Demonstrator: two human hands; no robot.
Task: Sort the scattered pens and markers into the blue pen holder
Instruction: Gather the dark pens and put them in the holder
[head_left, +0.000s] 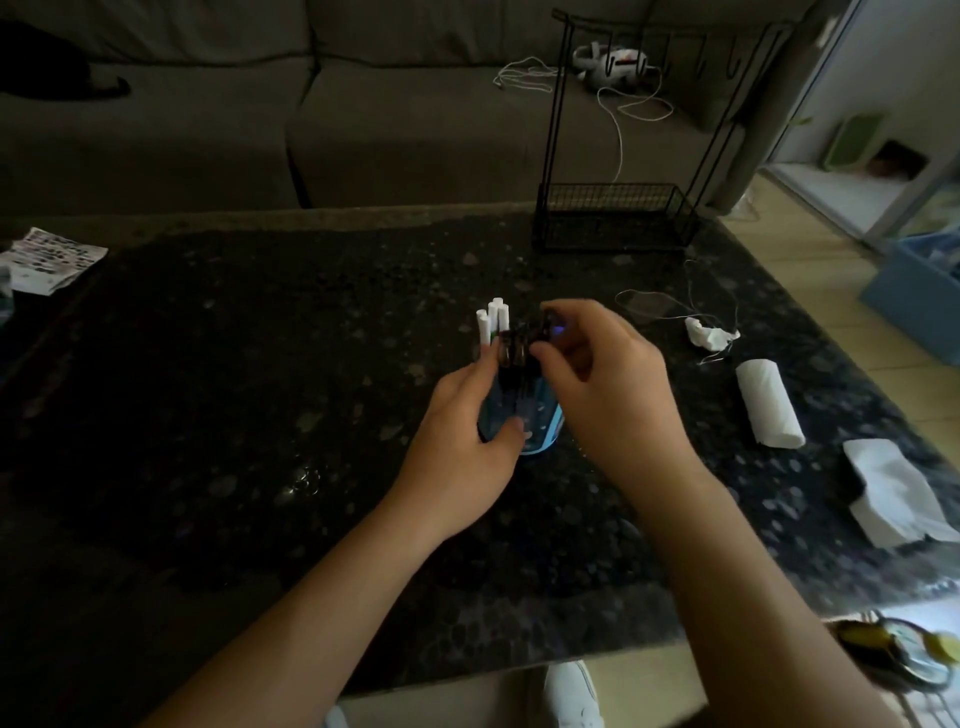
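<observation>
The blue pen holder (540, 426) stands at the middle of the dark speckled table (260, 364). White markers (492, 322) and several dark pens (519, 345) stick up out of it. My left hand (467, 441) wraps the holder's left side, thumb across its front. My right hand (602, 384) is over the holder's top right, its fingertips pinched on the tops of the dark pens; part of the holder is hidden behind both hands.
A black wire rack (618, 213) stands at the table's far right. A crumpled tissue with thread (706, 335), a rolled white cloth (769, 410) and folded tissues (893, 493) lie at right. A printed paper (49, 260) lies far left. A sofa (311, 104) runs behind.
</observation>
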